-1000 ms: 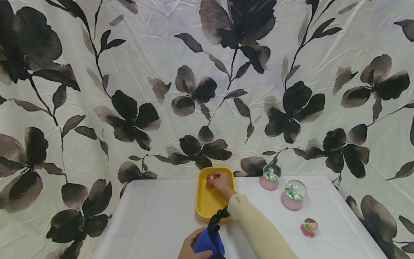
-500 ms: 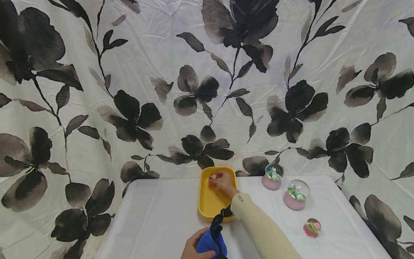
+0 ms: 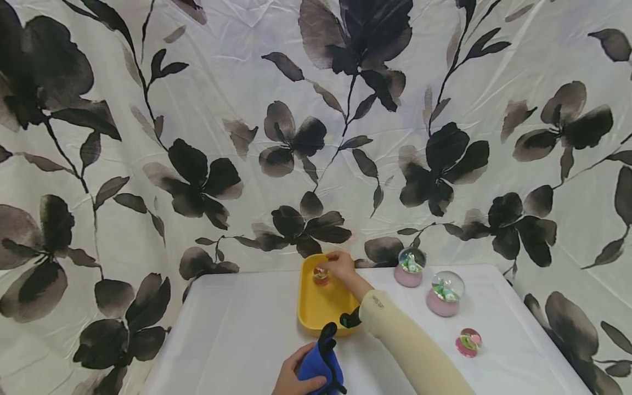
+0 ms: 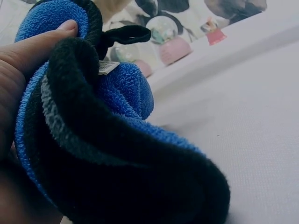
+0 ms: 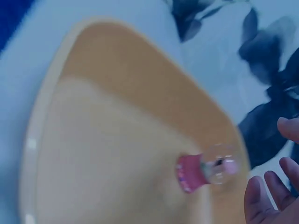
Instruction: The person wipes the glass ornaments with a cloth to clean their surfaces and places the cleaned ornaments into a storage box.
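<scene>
A small snow globe point(image 3: 321, 278) with a red-pink base stands upright at the far end of the yellow tray point(image 3: 316, 317). My right hand point(image 3: 342, 267) is just beside it, over the tray's far right rim. The right wrist view has the fingers point(image 5: 252, 192) spread and apart from the globe's clear dome point(image 5: 220, 163). Low in the head view, my left hand point(image 3: 295, 376) grips a bunched blue towelling cloth point(image 3: 315, 366) with black edging. Its thumb presses on the cloth point(image 4: 126, 88) in the left wrist view, where a black loop sticks out.
Right of the tray stand two larger snow globes with pink bases, one at the back point(image 3: 408, 267) and one nearer point(image 3: 444, 294). A small red-based globe point(image 3: 468, 343) is closest to the front. The white table point(image 3: 222, 329) meets a floral curtain point(image 3: 291, 164) behind.
My right hand has let go of the small snow globe, which now stands in the tray, and has drawn up and right. My left hand keeps hold of the cloth.
</scene>
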Action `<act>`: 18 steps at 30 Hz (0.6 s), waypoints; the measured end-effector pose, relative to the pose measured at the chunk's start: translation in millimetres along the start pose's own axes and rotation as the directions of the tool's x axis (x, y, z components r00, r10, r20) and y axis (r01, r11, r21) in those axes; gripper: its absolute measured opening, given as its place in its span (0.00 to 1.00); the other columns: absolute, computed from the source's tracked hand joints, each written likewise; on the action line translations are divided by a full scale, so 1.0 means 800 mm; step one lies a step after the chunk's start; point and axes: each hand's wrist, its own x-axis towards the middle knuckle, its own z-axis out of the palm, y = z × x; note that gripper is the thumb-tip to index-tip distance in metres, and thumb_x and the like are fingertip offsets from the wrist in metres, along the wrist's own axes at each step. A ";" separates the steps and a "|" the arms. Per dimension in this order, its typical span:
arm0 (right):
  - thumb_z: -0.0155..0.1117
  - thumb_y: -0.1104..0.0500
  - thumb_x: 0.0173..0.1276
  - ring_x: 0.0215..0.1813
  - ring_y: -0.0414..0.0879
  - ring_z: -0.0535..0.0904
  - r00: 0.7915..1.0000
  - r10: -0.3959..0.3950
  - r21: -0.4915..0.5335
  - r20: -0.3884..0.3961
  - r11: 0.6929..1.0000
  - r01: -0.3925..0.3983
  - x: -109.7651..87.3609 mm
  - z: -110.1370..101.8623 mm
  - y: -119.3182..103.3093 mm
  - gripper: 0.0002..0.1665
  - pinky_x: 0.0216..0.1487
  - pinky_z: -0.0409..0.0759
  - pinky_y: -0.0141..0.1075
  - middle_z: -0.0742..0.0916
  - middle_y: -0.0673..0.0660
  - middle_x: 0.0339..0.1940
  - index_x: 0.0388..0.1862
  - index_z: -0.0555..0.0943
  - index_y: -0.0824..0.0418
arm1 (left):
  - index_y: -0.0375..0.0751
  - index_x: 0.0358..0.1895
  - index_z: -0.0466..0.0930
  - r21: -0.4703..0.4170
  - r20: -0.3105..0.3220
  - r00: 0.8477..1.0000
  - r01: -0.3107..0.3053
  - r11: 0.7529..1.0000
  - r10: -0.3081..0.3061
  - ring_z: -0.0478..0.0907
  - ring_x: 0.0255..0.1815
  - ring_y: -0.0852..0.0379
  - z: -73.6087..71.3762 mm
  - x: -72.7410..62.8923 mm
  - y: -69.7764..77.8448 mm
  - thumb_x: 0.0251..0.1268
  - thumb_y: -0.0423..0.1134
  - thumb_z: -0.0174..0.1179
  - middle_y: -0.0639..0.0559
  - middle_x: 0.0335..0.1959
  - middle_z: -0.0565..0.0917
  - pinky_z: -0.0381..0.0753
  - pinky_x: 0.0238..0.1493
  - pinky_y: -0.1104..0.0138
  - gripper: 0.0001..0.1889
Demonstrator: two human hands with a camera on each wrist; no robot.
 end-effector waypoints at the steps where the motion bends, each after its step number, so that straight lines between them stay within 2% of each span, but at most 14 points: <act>1: 0.75 0.60 0.56 0.42 0.51 0.79 1.000 -0.010 0.013 0.009 1.000 0.010 -0.004 -0.006 -0.004 0.24 0.44 0.80 0.41 0.84 0.58 0.41 0.50 0.81 0.69 | 0.38 0.65 0.71 -0.001 -0.001 1.000 -0.002 1.000 0.002 0.77 0.51 0.48 0.001 0.000 0.000 0.52 0.44 0.73 0.45 0.52 0.81 0.77 0.50 0.51 0.36; 5: 0.72 0.60 0.60 0.44 0.50 0.79 0.997 -0.030 0.064 0.065 0.998 0.026 -0.021 -0.033 -0.013 0.21 0.43 0.80 0.43 0.84 0.57 0.43 0.51 0.80 0.67 | 0.38 0.65 0.71 -0.026 0.008 1.000 -0.013 1.000 0.013 0.78 0.51 0.48 0.004 0.000 -0.002 0.53 0.42 0.73 0.45 0.52 0.81 0.77 0.50 0.52 0.35; 9: 0.71 0.60 0.62 0.44 0.49 0.79 0.993 -0.060 0.038 0.103 0.998 0.056 -0.040 -0.063 -0.018 0.19 0.43 0.80 0.41 0.84 0.57 0.43 0.50 0.81 0.65 | 0.37 0.66 0.70 -0.065 0.028 1.000 -0.010 0.998 0.012 0.78 0.51 0.48 0.004 -0.002 -0.006 0.54 0.41 0.72 0.45 0.52 0.81 0.78 0.50 0.53 0.35; 12: 0.72 0.60 0.61 0.44 0.49 0.79 0.991 -0.087 0.011 0.097 0.996 0.087 -0.056 -0.086 -0.020 0.18 0.44 0.81 0.40 0.84 0.56 0.42 0.49 0.82 0.64 | 0.36 0.66 0.70 -0.076 0.035 0.999 -0.005 0.997 0.007 0.78 0.51 0.48 0.006 -0.004 -0.008 0.54 0.40 0.72 0.45 0.52 0.80 0.78 0.50 0.53 0.35; 18: 0.73 0.62 0.59 0.42 0.48 0.82 0.988 -0.136 0.032 0.076 0.991 0.133 -0.081 -0.135 -0.020 0.17 0.43 0.81 0.43 0.86 0.56 0.42 0.48 0.83 0.63 | 0.38 0.66 0.70 -0.042 0.056 0.998 -0.011 0.999 0.013 0.77 0.51 0.48 0.007 0.001 -0.007 0.54 0.41 0.72 0.45 0.52 0.80 0.77 0.50 0.52 0.35</act>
